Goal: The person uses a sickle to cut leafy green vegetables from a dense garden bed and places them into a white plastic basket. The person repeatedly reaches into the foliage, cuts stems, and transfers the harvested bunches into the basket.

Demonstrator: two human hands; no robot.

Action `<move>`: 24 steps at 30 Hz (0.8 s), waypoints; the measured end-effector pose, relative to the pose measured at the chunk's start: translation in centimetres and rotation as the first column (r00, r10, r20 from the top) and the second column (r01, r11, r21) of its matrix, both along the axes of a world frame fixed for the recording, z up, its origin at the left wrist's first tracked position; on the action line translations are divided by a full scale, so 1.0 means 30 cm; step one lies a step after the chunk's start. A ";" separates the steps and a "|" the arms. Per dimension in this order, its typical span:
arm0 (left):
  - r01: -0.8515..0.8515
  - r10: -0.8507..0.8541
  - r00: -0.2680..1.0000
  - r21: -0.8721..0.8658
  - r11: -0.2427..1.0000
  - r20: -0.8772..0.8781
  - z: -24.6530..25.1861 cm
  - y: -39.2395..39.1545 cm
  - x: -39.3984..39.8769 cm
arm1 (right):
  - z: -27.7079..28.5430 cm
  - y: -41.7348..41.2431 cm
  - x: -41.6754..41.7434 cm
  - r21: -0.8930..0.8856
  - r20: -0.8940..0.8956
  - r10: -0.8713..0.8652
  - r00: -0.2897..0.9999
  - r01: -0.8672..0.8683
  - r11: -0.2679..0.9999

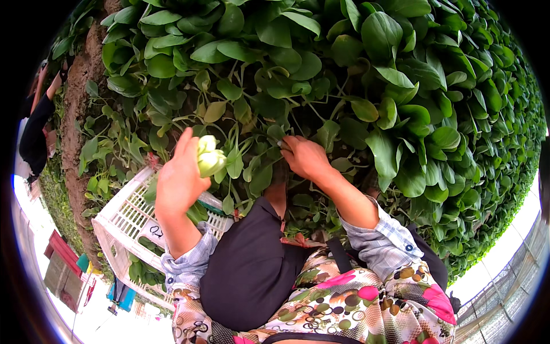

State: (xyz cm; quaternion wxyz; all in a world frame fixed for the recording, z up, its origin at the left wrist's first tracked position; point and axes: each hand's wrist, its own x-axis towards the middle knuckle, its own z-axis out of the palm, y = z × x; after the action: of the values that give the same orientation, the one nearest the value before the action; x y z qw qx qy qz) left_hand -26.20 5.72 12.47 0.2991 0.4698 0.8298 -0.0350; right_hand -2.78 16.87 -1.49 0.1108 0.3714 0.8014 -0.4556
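Observation:
My left hand (pixel 178 172) is raised above the near rim of the plant bed, with a pale green leafy-vegetable head (pixel 209 157) in it, its cut base turned to the right. To the right, my right hand (pixel 303 155) has its fingers closed around a small tool handle (pixel 283 145); only the handle's light end shows and its blade is hidden among the leaves. Low, thin-stemmed leaves (pixel 234 161) lie between both hands. A white plastic crate (pixel 124 195) stands below my left hand, with green leafy heads (pixel 144 268) inside.
Dense leafy green plants (pixel 382 38) fill the bed ahead and to the right. A bare soil strip (pixel 79 129) runs along the left. Another person's dark-clothed limb (pixel 36 137) shows at the far left. Red ties (pixel 300 241) lie by my knees.

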 end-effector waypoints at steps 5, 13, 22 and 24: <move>0.270 -0.283 0.920 0.084 0.959 0.271 -0.095 -0.005 0.084 | 0.024 0.006 0.010 -0.010 -0.072 -0.019 0.997 0.019 1.000; 0.394 -0.419 0.905 -0.227 0.891 -0.074 -0.368 -0.060 0.262 | -0.011 -0.014 -0.013 -0.021 -0.019 0.004 1.000 -0.005 1.000; 0.358 -0.371 0.928 -0.217 0.908 -0.024 -0.379 -0.075 0.228 | -0.011 -0.003 -0.025 -0.088 -0.003 -0.008 1.000 0.008 0.996; 0.378 -0.388 0.921 -0.159 0.912 -0.040 -0.355 -0.063 0.230 | -0.012 0.001 -0.037 -0.088 -0.017 -0.015 1.000 0.013 0.996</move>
State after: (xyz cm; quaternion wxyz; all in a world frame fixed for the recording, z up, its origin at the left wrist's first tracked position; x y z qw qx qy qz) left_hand -19.31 3.82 1.83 0.2909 0.5984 0.7267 -0.1709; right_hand -3.90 16.89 -1.87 0.1168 0.3679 0.7787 -0.4945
